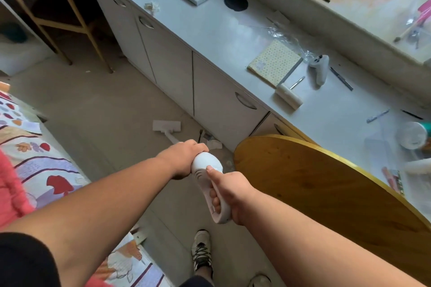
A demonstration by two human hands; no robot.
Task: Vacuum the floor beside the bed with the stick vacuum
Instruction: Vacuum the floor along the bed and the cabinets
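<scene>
The white stick vacuum [205, 170] slants from its looped handle down to a flat head [166, 126] on the floor [105, 105] at 11 o'clock. Right hand [229, 190] grasps the handle; left hand [184, 155] clenches the body.

Both hands [186, 158] on stick vacuum [205, 168]
</scene>
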